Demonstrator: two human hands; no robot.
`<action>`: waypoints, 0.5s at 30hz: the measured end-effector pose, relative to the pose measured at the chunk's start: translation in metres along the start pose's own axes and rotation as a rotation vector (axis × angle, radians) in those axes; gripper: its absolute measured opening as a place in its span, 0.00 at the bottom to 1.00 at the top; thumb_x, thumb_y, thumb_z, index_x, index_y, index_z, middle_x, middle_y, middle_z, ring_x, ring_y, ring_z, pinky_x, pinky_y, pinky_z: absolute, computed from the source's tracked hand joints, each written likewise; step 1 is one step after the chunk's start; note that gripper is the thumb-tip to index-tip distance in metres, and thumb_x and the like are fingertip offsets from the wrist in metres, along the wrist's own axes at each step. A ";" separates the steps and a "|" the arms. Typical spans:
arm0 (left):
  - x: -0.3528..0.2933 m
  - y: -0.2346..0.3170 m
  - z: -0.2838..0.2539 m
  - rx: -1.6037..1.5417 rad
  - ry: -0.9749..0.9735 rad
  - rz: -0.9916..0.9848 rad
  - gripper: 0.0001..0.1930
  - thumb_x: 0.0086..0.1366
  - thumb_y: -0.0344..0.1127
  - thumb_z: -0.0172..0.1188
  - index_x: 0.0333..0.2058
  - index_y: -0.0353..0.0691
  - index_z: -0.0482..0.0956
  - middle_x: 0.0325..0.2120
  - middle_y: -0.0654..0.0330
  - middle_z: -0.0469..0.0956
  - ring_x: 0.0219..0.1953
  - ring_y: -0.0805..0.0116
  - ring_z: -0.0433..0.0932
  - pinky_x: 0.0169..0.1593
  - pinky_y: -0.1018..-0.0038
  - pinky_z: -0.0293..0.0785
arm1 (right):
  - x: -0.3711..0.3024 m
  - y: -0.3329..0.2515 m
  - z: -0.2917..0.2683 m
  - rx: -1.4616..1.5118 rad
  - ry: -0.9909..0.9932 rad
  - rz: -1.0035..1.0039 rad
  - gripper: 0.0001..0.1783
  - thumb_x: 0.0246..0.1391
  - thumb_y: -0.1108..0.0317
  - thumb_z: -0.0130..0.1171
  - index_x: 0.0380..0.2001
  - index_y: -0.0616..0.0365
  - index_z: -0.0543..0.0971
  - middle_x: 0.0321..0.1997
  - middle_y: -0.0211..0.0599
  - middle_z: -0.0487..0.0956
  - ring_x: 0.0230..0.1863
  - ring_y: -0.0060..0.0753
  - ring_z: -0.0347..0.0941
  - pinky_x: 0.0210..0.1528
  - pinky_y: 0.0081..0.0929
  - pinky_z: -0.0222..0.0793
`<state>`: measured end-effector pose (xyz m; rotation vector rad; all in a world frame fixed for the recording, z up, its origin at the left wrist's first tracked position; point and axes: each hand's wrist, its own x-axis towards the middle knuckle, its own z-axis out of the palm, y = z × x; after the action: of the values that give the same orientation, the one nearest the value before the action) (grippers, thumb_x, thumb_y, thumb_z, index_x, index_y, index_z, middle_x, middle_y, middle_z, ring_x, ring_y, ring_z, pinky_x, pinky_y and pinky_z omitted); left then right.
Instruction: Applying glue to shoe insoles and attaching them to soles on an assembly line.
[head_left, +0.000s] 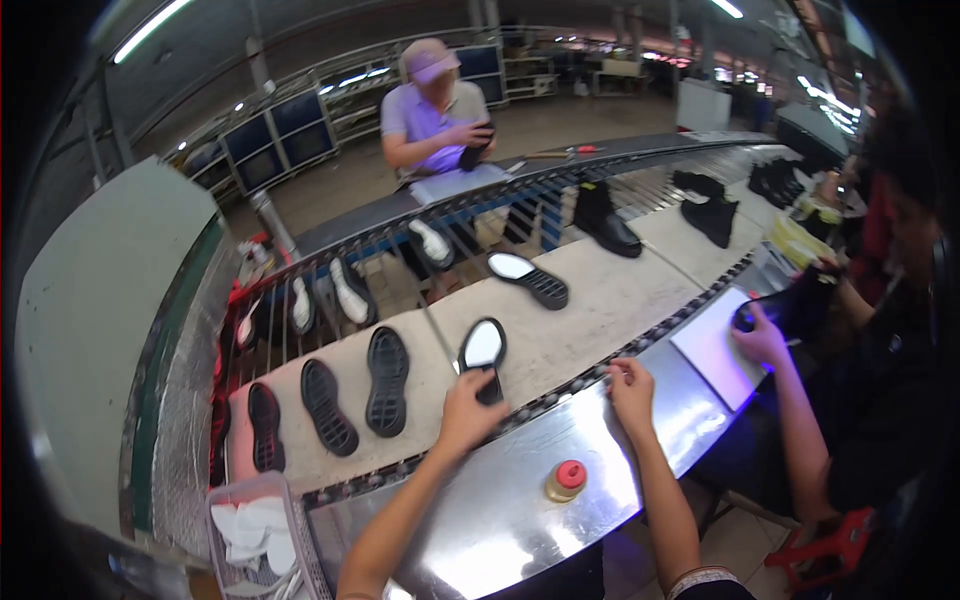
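Soles: three black ones lie far left on the belt; left hand grips a fourth sole. Right hand, fingers curled, rests empty on the steel ledge.

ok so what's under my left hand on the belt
Your left hand rests on the heel end of a black shoe sole lying with its pale inner side up on the conveyor belt. The hand covers the heel, so that part cannot be seen.
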<state>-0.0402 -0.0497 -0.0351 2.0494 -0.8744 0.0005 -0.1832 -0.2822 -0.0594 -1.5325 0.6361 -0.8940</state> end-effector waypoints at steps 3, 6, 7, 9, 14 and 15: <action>0.078 -0.019 0.040 0.059 0.012 -0.014 0.35 0.45 0.45 0.63 0.52 0.34 0.70 0.52 0.47 0.68 0.53 0.53 0.69 0.58 0.61 0.61 | -0.005 -0.004 0.008 0.014 -0.012 0.008 0.07 0.54 0.74 0.53 0.35 0.65 0.76 0.27 0.34 0.79 0.21 0.17 0.70 0.22 0.16 0.68; 0.100 -0.038 0.077 0.417 -0.067 0.022 0.38 0.55 0.50 0.56 0.58 0.30 0.59 0.57 0.39 0.61 0.59 0.45 0.60 0.62 0.43 0.43 | -0.006 0.003 0.006 0.075 -0.002 -0.001 0.07 0.55 0.73 0.52 0.36 0.65 0.75 0.28 0.35 0.79 0.22 0.18 0.72 0.21 0.17 0.68; 0.095 -0.037 0.082 0.483 -0.055 0.053 0.36 0.58 0.50 0.54 0.58 0.29 0.59 0.58 0.37 0.58 0.59 0.43 0.59 0.62 0.42 0.41 | -0.006 0.006 0.005 0.082 0.008 0.002 0.07 0.55 0.73 0.52 0.36 0.65 0.75 0.28 0.35 0.79 0.22 0.19 0.72 0.20 0.18 0.68; 0.081 -0.052 0.079 0.576 -0.002 0.256 0.34 0.61 0.49 0.52 0.58 0.30 0.59 0.58 0.36 0.58 0.57 0.43 0.63 0.60 0.46 0.51 | -0.005 0.004 0.004 0.090 0.017 -0.017 0.07 0.55 0.73 0.52 0.36 0.65 0.75 0.28 0.36 0.79 0.22 0.19 0.72 0.20 0.18 0.69; 0.061 -0.026 0.047 0.403 -0.099 0.188 0.30 0.64 0.46 0.49 0.58 0.30 0.59 0.56 0.33 0.59 0.48 0.39 0.70 0.51 0.56 0.67 | -0.002 0.005 0.001 0.044 -0.002 -0.009 0.08 0.55 0.73 0.52 0.36 0.66 0.75 0.29 0.38 0.79 0.24 0.22 0.75 0.22 0.19 0.71; 0.061 -0.026 0.045 0.384 -0.092 0.183 0.29 0.65 0.45 0.49 0.58 0.30 0.58 0.56 0.32 0.58 0.45 0.37 0.72 0.47 0.59 0.70 | -0.003 0.007 0.004 0.047 -0.002 0.001 0.08 0.55 0.73 0.52 0.36 0.66 0.75 0.29 0.38 0.79 0.24 0.22 0.75 0.22 0.19 0.71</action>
<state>0.0069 -0.1082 -0.0623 2.3272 -1.1907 0.1885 -0.1813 -0.2789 -0.0666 -1.4912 0.6099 -0.9006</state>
